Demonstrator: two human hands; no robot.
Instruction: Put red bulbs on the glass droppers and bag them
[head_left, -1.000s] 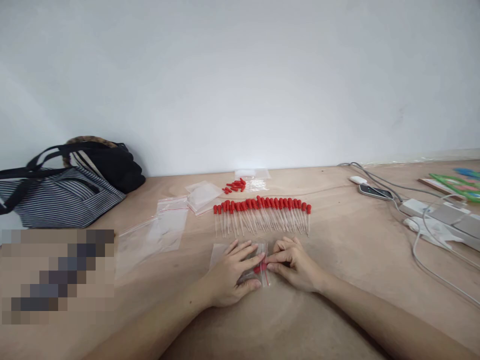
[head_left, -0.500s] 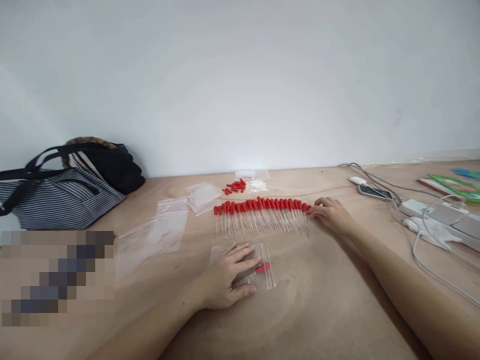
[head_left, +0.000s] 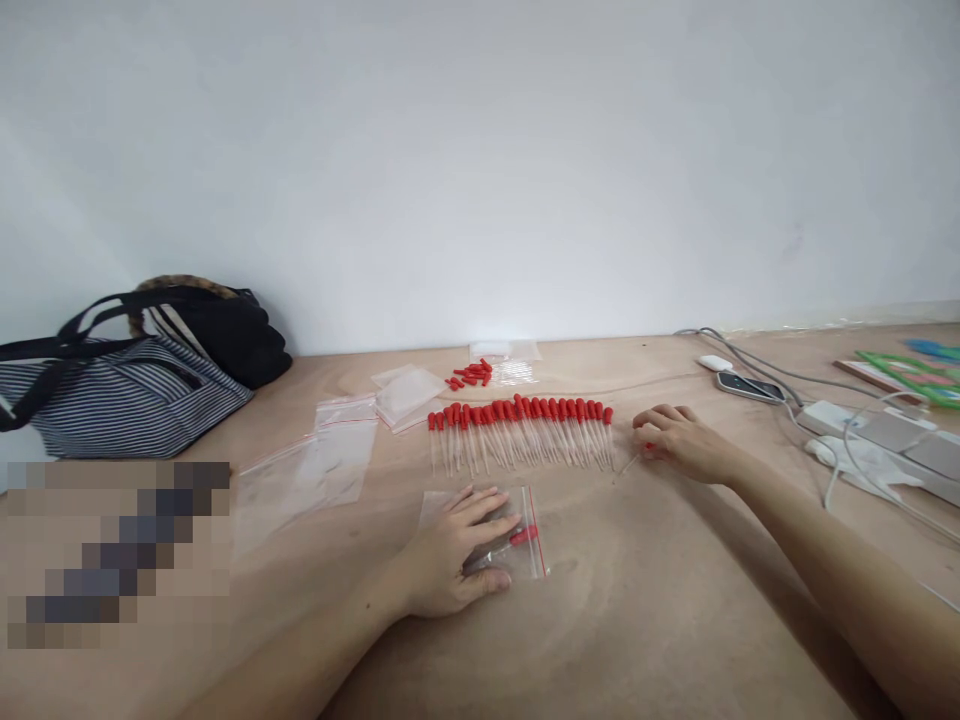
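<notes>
My left hand [head_left: 466,552] lies with spread fingers on a clear zip bag [head_left: 534,560], in which a red bulb shows past the fingertips. To the right of a long row of red-capped clear droppers [head_left: 525,425], my right hand [head_left: 646,435] pinches one dropper [head_left: 630,467] by its red end. That dropper's thin clear tube points down and left, apart from the row. Behind the row lie a small pile of loose red bulbs [head_left: 472,373] and a bunch of clear tubes [head_left: 516,372].
Flat clear bags [head_left: 341,450] lie left of the row, with more bags [head_left: 409,395] behind them. A striped bag [head_left: 142,400] stands at the far left. On the right are a black device [head_left: 750,388], a white power strip [head_left: 885,435] and cables.
My right hand has moved slightly right and toward me, taking the rightmost dropper away from the row. My left hand has stayed on the bag.
</notes>
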